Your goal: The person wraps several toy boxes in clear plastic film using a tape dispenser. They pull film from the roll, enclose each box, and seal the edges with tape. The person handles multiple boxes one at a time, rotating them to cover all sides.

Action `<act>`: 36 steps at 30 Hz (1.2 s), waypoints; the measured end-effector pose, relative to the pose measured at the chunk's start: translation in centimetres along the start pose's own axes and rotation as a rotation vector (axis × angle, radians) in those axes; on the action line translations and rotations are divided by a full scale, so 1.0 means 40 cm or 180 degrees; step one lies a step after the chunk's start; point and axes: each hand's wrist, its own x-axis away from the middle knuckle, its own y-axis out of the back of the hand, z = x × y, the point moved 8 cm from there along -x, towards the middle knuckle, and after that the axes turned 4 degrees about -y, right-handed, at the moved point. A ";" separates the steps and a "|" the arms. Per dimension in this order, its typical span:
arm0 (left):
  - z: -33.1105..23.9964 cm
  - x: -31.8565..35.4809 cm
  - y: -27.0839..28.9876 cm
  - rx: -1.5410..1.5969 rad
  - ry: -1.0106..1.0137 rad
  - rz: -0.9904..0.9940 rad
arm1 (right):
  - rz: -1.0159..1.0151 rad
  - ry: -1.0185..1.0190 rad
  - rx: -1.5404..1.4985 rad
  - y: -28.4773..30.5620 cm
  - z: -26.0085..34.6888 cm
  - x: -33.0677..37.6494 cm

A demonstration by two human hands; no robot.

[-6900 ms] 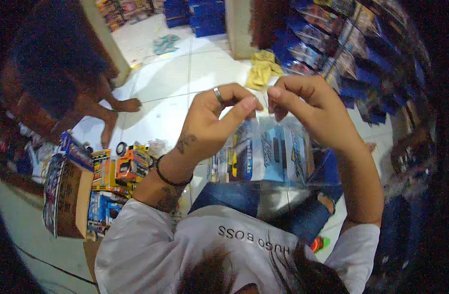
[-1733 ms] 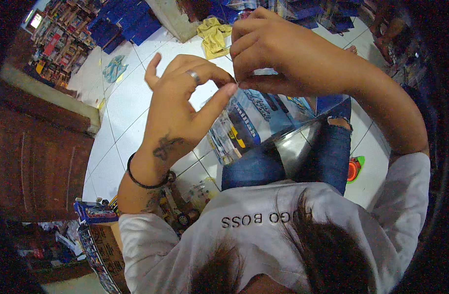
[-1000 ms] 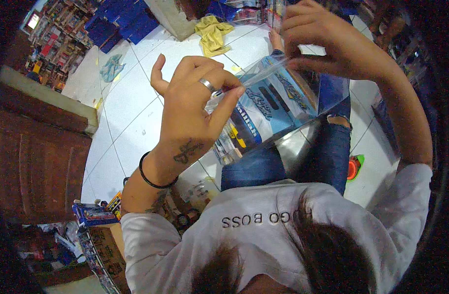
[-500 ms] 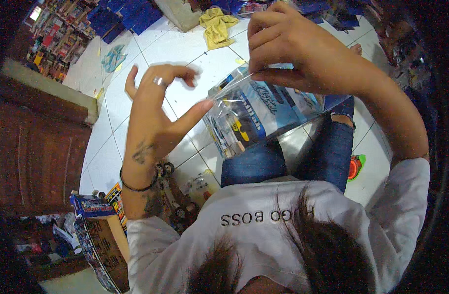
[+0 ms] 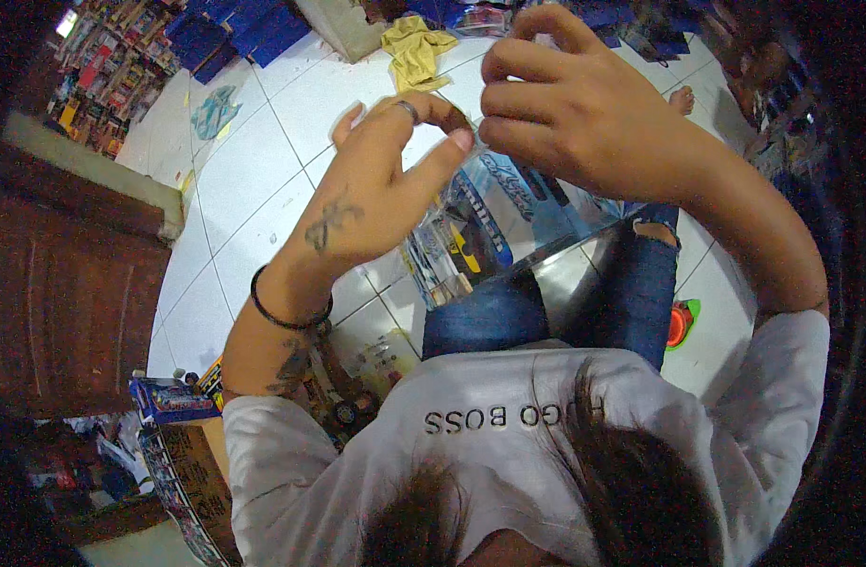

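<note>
A clear plastic bag (image 5: 494, 227) holds boxed toy cars, its top pinched by the left hand (image 5: 372, 194) and right hand (image 5: 575, 113).

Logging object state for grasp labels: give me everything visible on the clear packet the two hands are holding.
The clear packet looks like glossy see-through plastic over a blue printed card, with a yellow and dark toy inside, too blurred to identify. It hangs tilted above the person's jeans. The left hand pinches its upper edge between thumb and forefinger; the right hand grips the top from above, covering it. Whether it is sealed cannot be told.
</note>
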 end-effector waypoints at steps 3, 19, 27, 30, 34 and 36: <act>-0.064 0.019 0.007 -0.0861 -0.0738 -0.0304 | 0.0262 -0.0131 -0.0423 0.001 -0.028 0.004; -0.032 0.100 0.041 -0.1336 -0.0602 -0.0783 | 0.0229 -0.0745 -0.0287 -0.003 -0.016 0.012; -0.056 0.063 0.043 -0.1107 -0.0799 -0.0595 | 0.0971 -0.0726 -0.1372 0.025 -0.038 -0.014; -0.067 0.040 0.007 -0.0992 -0.0880 -0.0580 | 0.0952 -0.0841 -0.1464 0.027 -0.057 -0.003; -0.033 0.005 -0.008 -0.0221 -0.0758 -0.0347 | 0.0614 -0.0860 -0.1192 0.025 -0.052 -0.003; 0.002 -0.020 -0.024 0.0942 -0.0495 -0.0088 | 0.0280 -0.0793 -0.0605 0.029 -0.034 -0.014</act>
